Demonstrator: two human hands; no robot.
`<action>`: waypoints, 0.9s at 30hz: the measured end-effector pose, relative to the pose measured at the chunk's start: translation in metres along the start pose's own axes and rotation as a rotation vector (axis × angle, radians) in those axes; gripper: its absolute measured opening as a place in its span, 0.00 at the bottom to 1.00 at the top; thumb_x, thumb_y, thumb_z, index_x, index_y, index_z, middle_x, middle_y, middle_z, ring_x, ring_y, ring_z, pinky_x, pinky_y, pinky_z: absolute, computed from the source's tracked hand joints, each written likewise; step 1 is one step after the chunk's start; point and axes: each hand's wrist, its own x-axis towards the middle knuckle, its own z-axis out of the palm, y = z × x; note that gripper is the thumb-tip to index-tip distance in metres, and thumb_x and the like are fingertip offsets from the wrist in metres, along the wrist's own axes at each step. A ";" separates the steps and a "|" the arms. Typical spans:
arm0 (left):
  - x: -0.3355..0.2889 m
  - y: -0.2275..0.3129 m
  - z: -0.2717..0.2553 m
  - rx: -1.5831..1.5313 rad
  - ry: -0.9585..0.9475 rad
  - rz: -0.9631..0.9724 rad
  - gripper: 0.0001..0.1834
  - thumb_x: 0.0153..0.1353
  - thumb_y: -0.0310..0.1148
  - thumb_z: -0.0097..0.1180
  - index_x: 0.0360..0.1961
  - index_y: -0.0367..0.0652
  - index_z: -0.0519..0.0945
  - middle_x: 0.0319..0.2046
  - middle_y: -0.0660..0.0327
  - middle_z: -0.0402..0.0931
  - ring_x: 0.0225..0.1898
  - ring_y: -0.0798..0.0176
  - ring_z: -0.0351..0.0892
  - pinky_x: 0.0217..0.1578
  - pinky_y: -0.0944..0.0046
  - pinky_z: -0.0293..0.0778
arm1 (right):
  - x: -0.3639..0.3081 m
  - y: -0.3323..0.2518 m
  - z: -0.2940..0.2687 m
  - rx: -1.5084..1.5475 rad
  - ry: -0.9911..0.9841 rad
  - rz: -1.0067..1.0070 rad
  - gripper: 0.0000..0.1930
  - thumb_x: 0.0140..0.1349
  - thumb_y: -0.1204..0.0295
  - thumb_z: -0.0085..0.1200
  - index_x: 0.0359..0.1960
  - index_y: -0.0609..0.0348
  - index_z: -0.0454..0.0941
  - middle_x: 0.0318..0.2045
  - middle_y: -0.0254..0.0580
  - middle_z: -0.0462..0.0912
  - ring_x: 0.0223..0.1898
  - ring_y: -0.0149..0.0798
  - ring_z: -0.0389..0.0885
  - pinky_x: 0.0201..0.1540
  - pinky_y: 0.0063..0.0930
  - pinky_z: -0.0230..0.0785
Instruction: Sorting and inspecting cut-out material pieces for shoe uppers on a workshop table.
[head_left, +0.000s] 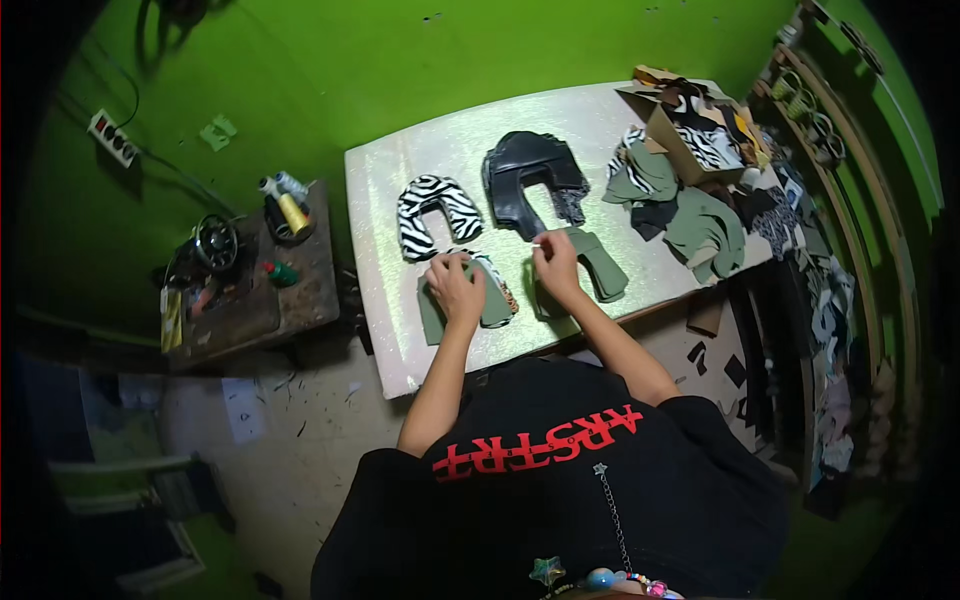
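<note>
Green U-shaped pieces (pixel 431 313) lie near the front edge of the white table (pixel 375 270); left hand (pixel 456 287) rests on them, fingers curled, grip not determinable. Right hand (pixel 557 265) is at a second green U-shaped stack (pixel 604 274), fingertips close together, cannot tell whether pinching anything. Beyond: zebra-print U-shaped pieces (pixel 462 212), black U-shaped pieces (pixel 525 160).

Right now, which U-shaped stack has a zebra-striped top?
The zebra stack, just beyond the left hand and left of the black stack. The others have plain black or green tops.
</note>
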 end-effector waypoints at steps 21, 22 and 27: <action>-0.005 0.093 0.097 -0.217 -0.147 0.202 0.14 0.40 0.30 0.64 0.28 0.37 0.74 0.36 0.55 0.72 0.39 0.51 0.70 0.42 0.58 0.66 | 0.035 0.050 -0.108 -0.412 -0.200 -0.257 0.15 0.38 0.70 0.62 0.29 0.55 0.71 0.33 0.39 0.69 0.39 0.44 0.66 0.40 0.35 0.59; -0.005 0.088 0.100 -0.308 -0.155 0.163 0.14 0.40 0.29 0.63 0.28 0.37 0.74 0.35 0.54 0.72 0.39 0.51 0.71 0.40 0.59 0.67 | 0.039 0.049 -0.108 -0.403 -0.213 -0.297 0.13 0.39 0.70 0.62 0.26 0.55 0.71 0.31 0.38 0.70 0.37 0.42 0.67 0.39 0.35 0.59; -0.008 0.080 0.109 -0.470 -0.097 0.026 0.12 0.41 0.28 0.62 0.28 0.35 0.75 0.32 0.53 0.73 0.35 0.53 0.73 0.39 0.63 0.68 | 0.053 0.044 -0.110 -0.315 -0.323 -0.378 0.09 0.40 0.71 0.61 0.20 0.54 0.72 0.20 0.32 0.73 0.30 0.39 0.69 0.34 0.32 0.56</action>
